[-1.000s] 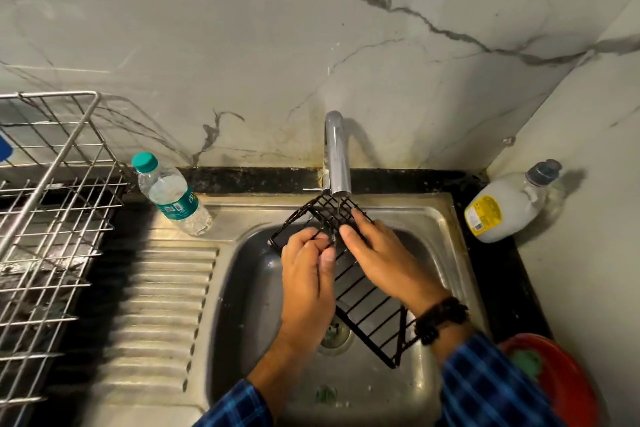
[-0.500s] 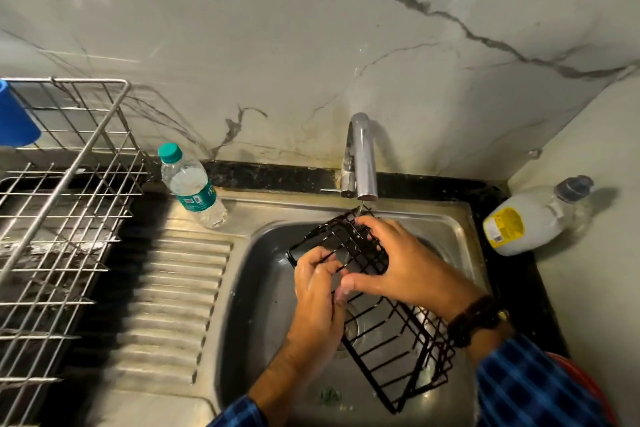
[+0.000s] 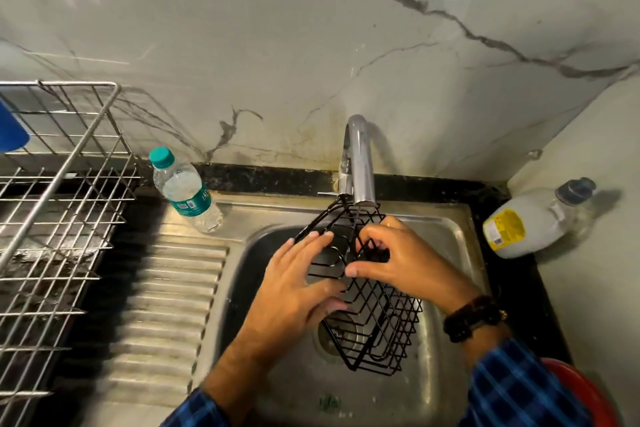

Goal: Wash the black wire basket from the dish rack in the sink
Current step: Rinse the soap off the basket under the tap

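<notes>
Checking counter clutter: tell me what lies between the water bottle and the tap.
Head view: nothing stands between water bottle and tap, only bare steel sink rim.

Two bare hands and forearms, seen from a head-worn camera. The left hand (image 3: 294, 288) carries no ring or band, and its forearm is uncovered up to a sleeve (image 3: 197, 409) of dark blue cloth crossed by a lighter blue check, ending partway up the forearm. The right hand (image 3: 405, 260) is likewise bare; around its wrist sits a chunky black bracelet (image 3: 472, 317) of rounded bead-like links with a small gold-coloured piece at one side. Directly behind the bracelet begins the right sleeve (image 3: 519, 388), in the same blue check.
</notes>
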A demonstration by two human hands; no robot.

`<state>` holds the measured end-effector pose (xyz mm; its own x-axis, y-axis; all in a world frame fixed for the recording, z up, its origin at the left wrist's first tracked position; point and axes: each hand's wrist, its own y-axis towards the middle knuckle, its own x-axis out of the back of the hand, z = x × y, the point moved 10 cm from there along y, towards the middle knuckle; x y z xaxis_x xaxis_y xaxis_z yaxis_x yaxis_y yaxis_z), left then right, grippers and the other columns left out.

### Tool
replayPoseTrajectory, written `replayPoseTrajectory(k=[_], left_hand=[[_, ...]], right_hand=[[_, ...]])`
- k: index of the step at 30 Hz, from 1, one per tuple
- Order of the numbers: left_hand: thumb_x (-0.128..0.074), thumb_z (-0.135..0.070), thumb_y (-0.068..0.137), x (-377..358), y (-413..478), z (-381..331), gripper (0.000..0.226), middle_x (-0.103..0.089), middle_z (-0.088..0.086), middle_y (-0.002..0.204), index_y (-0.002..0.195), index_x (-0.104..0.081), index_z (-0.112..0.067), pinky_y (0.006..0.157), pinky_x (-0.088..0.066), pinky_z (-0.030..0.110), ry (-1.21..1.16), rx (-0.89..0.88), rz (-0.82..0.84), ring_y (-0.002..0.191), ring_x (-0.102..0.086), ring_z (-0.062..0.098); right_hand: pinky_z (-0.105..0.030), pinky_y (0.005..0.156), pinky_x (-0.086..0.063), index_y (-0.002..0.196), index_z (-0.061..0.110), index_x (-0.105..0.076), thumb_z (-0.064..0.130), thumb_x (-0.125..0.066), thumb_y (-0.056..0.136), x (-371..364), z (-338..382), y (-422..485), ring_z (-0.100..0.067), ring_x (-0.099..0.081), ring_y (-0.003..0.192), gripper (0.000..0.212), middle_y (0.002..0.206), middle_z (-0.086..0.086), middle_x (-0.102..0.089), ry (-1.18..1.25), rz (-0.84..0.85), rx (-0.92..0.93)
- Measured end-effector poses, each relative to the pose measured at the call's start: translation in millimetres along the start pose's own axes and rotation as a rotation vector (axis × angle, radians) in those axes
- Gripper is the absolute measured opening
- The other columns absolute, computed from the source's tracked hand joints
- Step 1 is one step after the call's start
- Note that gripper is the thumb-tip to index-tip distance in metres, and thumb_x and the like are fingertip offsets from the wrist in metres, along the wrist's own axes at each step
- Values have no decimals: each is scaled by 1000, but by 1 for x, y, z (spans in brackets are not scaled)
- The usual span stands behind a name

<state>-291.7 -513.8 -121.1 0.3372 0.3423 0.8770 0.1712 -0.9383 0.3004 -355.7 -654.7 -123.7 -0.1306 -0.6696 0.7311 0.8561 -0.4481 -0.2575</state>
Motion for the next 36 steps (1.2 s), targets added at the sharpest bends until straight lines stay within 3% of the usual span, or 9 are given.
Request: replayPoseTrajectory(k=[5,7,11,17,20,22,27,33,36], left_hand=[[-48,-50,98,33,8,34,34,-61,-17,133,127,-54,-33,99,-53,36,-309,361,-127,124,-55,-1],[-44,-49,100,24,23,33,46,-56,-10,142,142,-47,-31,110,-43,39,-90,414,-37,134,-46,9],[-42,-50,101,-11,35,40,62,-41,1,156,156,-29,-24,121,-28,41,-284,616,49,150,-23,18],[-51,-68,85,-13,27,50,69,-58,-10,134,145,-42,-35,99,-50,31,-473,703,-154,120,-56,8],[-49,-50,99,-23,24,43,48,-63,2,122,144,-41,-37,70,-57,20,-619,732,-132,89,-70,13],[-46,-38,103,-26,31,29,43,-61,2,124,146,-41,-32,61,-56,18,-626,700,-110,77,-70,12],[-50,-24,103,-18,41,28,30,-68,-12,109,132,-52,-32,66,-55,15,-682,746,-206,82,-68,-2],[-52,-22,103,-25,44,50,18,-72,1,80,121,-55,-25,65,-56,21,-894,866,-227,67,-69,7],[-47,-18,105,-29,35,55,21,-63,0,62,116,-63,-9,65,-52,20,-1085,939,-215,56,-61,7]], right_hand=[[-17,81,-40,108,40,-56,67,-72,70,-17,-1,-12,-4,-45,106,49,111,16,-44,-62,-9,-6],[-22,87,-45,114,38,-56,63,-74,71,-25,8,-14,-4,-44,105,53,113,15,-42,-121,-15,28],[-9,73,-39,119,31,-57,49,-76,78,-34,27,-20,-2,-48,98,49,115,16,-38,-158,-98,79],[-20,84,-52,104,31,-55,28,-80,79,-6,2,-39,2,-58,104,35,110,18,-58,362,-476,23],[-33,96,-51,120,27,-56,46,-58,90,15,-8,-43,-10,-51,122,36,127,6,-52,222,-709,-74],[-45,109,-39,130,30,-54,54,-37,96,14,-5,-23,-20,-40,135,46,138,3,-48,85,-654,-93],[-44,98,-49,123,20,-59,41,-26,103,11,13,-2,-15,-54,115,44,129,1,-55,-70,-617,-3],[-57,120,-14,157,17,-20,44,-22,103,-37,26,-36,-33,-2,152,60,165,-17,-2,-159,-582,125],[-62,117,-13,158,20,-13,57,-34,99,-70,18,-48,-37,-6,152,73,164,-20,-5,-341,-472,244]])
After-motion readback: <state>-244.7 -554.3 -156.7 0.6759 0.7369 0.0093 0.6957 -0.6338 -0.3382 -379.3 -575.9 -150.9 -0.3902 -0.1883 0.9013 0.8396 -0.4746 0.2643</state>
